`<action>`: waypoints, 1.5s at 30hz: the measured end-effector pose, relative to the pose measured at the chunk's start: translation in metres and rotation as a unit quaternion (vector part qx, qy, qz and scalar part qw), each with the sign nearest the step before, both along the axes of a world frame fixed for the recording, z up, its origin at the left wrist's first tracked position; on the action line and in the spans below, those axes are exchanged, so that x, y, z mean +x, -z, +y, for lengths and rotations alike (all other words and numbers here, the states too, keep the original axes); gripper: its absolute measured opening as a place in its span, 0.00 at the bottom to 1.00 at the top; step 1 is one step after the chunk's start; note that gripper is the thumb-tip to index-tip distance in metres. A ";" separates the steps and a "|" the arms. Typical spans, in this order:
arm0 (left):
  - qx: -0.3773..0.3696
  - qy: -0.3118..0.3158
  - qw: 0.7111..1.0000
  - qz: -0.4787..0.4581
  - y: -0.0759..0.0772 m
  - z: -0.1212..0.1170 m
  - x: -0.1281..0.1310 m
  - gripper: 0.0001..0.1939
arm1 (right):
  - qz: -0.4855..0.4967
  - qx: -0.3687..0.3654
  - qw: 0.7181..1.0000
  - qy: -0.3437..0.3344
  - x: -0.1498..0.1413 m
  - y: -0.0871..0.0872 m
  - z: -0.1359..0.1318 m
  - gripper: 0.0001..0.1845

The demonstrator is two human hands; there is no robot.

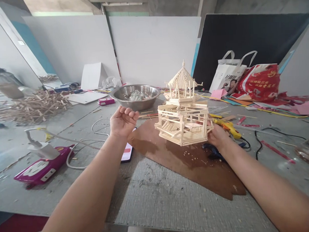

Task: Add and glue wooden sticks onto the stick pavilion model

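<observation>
Wooden pavilion [181, 110], roof [183, 77] upward, long axis near vertical, in right hand [217, 135]

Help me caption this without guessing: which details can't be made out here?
All in the head view:
Right hand: partly hidden behind the stick pavilion.
Phone: partly covered by the left forearm.
Blue tool: partly behind the right wrist.
Clear contents of the metal bowl: too blurred to identify.
Glassy object: cut off by the right edge.
</observation>
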State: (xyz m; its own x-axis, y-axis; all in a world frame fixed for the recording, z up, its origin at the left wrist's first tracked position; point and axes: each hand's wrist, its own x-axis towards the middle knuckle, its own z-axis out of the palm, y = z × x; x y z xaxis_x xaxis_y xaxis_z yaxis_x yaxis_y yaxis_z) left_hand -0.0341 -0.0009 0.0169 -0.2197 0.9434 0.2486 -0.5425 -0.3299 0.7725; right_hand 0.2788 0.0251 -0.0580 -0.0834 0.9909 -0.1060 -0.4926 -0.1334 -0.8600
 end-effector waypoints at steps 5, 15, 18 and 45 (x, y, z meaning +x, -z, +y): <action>-0.050 0.033 0.977 0.207 -0.004 -0.011 0.020 0.11 | -0.008 -0.007 1.000 -0.002 -0.002 -0.005 -0.003 0.06; -0.050 -0.137 0.830 0.538 -0.003 -0.021 0.049 0.07 | -0.002 0.008 1.000 -0.002 -0.006 0.000 -0.003 0.08; -0.017 -0.132 0.834 0.535 0.000 -0.018 0.045 0.05 | 0.000 0.004 1.000 0.003 -0.007 -0.003 -0.006 0.09; -0.057 -0.137 0.896 0.418 -0.004 -0.020 0.046 0.09 | 0.006 0.005 0.998 -0.064 -0.005 -0.001 -0.004 0.09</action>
